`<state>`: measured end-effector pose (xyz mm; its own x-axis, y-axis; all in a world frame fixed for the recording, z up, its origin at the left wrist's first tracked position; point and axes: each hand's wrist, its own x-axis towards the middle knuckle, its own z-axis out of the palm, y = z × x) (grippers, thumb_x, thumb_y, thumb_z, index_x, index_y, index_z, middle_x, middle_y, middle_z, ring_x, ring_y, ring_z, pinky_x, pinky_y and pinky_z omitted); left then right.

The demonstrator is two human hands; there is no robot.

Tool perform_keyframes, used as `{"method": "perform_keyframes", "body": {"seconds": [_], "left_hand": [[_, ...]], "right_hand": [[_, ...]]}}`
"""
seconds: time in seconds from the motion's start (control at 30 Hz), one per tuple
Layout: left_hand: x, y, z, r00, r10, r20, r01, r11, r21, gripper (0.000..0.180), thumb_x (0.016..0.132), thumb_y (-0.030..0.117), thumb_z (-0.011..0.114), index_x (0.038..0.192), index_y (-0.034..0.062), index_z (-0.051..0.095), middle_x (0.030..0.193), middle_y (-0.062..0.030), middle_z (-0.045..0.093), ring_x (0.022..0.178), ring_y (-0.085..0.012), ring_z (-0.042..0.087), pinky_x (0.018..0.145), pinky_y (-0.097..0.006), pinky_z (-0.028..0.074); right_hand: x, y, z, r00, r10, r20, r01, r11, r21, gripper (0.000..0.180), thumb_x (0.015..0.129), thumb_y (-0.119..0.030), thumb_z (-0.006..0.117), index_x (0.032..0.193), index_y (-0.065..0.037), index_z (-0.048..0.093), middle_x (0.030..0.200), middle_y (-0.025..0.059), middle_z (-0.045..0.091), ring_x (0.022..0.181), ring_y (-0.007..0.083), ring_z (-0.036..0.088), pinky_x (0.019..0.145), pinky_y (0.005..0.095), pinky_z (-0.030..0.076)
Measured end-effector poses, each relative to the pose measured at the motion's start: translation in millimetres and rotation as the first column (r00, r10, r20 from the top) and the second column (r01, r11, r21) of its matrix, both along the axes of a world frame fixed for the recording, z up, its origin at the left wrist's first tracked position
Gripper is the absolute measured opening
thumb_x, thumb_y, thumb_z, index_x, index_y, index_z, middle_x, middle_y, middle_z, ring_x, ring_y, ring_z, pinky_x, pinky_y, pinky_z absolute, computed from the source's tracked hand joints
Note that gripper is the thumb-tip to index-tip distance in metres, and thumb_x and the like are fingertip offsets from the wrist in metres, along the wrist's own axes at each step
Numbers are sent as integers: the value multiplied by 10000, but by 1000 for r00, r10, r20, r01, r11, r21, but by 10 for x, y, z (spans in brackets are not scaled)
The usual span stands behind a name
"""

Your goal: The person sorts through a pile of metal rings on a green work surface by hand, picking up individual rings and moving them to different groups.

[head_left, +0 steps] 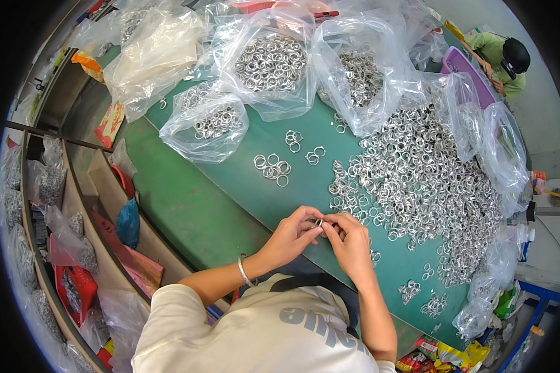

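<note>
Close to the near edge of the green table (230,168), my left hand (294,234) and my right hand (348,239) meet, fingertips pinched together. Between them is a small silver ring (318,223), partly covered by the fingers. A large heap of silver rings (429,168) spreads to the right of my hands. Beyond my left hand lies a small group of loose rings (272,169), with a pair of rings (315,155) and a little cluster (294,140) farther back. Small piles of rings (409,291) sit near the right end.
Clear plastic bags of rings (270,62) line the table's far side, and a smaller bag (205,121) stands in front of them. Shelves with bagged goods and a red basket (74,292) are at the left. A person in green (494,59) sits beyond a purple bin (470,74).
</note>
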<state>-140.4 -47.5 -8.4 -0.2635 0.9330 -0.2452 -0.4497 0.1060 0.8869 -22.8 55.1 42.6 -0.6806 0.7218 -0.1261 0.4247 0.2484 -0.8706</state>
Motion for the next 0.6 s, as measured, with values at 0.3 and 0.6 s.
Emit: {"method": "perform_keyframes", "body": {"seconds": [0.3,0.6], "left_hand": [[-86,74,135,994,-7,107,18,995,-97,201,962,60,515,1154,4,507,929,-43,560,857,-124,566,711,-260,474],[-145,97,72,916,46,398,1,993,-117,149,963,84,516,1050,-16,584,820,-6,511,729,-92,468,630,-237,406]], "right_hand": [[-320,442,-251,997,-40,67,-9,793,609,159,799,-50,676,947,-2,642,912,95,587,902,291,525,815,400,408],[126,505,-128,960,-273,-62,278,905,322,37,832,-5,645,844,25,626,786,136,624,692,243,582,664,336,468]]}}
